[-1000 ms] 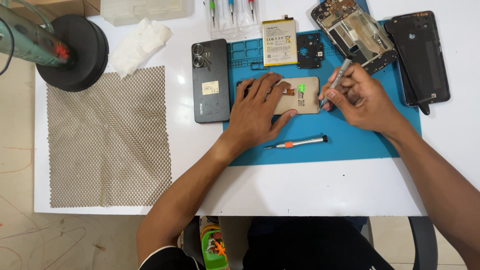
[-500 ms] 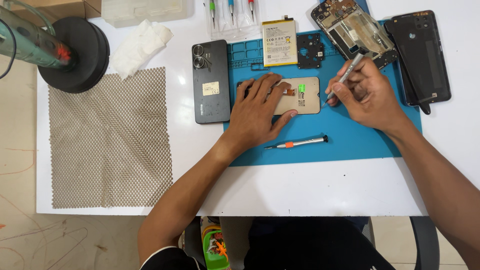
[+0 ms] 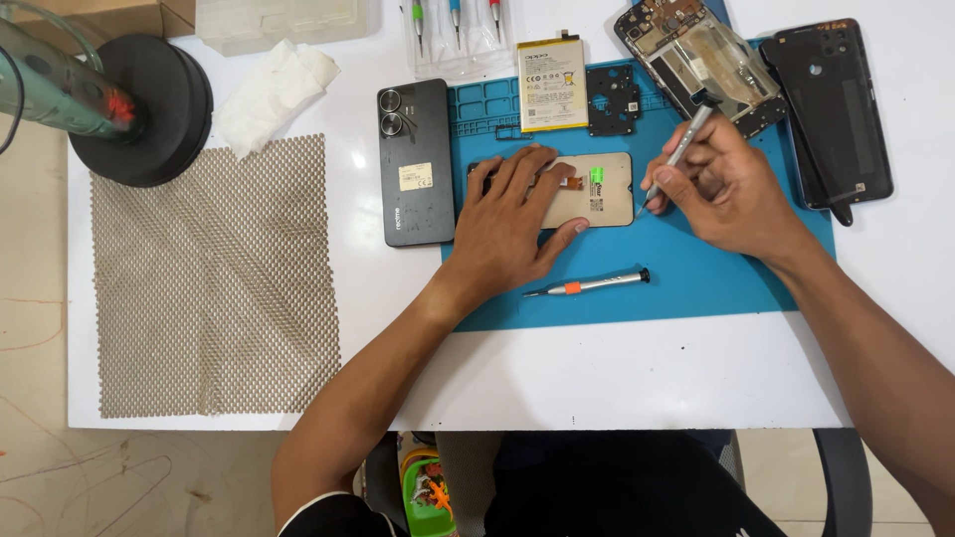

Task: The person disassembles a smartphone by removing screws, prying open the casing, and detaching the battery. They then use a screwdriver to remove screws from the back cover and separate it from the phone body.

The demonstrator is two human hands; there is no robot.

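Left hand (image 3: 512,224) flat, pinning the phone panel (image 3: 595,189) — right hand (image 3: 721,184) clamps a slim tool (image 3: 678,154), tip at the panel's right edge.

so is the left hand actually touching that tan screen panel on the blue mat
Touching. The head view shows the left hand lying flat on the tan screen panel, fingers spread over its left half and thumb against its lower edge, with no gap.

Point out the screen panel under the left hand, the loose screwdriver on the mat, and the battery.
screen panel (image 3: 605,189), head view, bare right end.
screwdriver (image 3: 597,284), head view, mid-shaft.
battery (image 3: 552,70), head view, label centre.
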